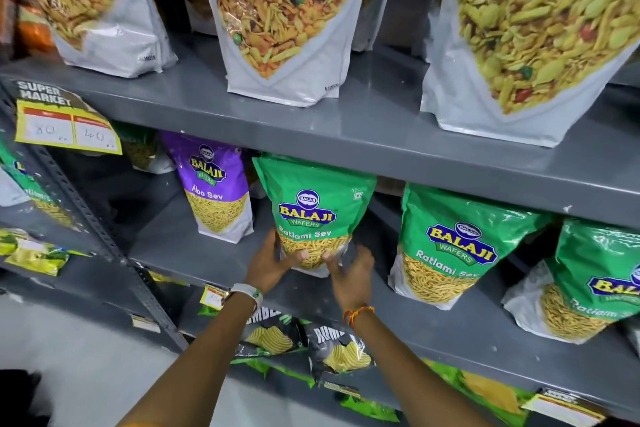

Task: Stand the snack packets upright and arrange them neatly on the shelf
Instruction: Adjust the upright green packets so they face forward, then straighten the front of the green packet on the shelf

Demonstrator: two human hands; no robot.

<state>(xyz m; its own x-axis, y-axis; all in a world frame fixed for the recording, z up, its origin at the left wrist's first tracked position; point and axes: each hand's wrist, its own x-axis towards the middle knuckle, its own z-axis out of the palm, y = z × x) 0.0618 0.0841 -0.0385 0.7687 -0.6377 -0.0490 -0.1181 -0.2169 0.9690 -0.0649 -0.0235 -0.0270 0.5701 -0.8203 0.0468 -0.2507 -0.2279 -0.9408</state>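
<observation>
A green Ratlami Sev packet (pixel 313 204) stands upright on the grey middle shelf (pixel 194 246). My left hand (pixel 272 262) grips its lower left corner, thumb across the front. My right hand (pixel 351 276) touches its lower right corner with the thumb, the other fingers spread. A purple Aloo Sev packet (pixel 216 189) stands upright to its left, further back. Two more green Ratlami Sev packets (pixel 453 246) (pixel 595 281) stand to the right, leaning slightly.
The upper shelf (pixel 363 114) holds three large mixture pouches (pixel 284 21). Black chip packets (pixel 337 352) lie on the shelf below. A yellow price tag (pixel 65 123) hangs at the left. A neighbouring rack (pixel 45 253) with more packets stands at the left.
</observation>
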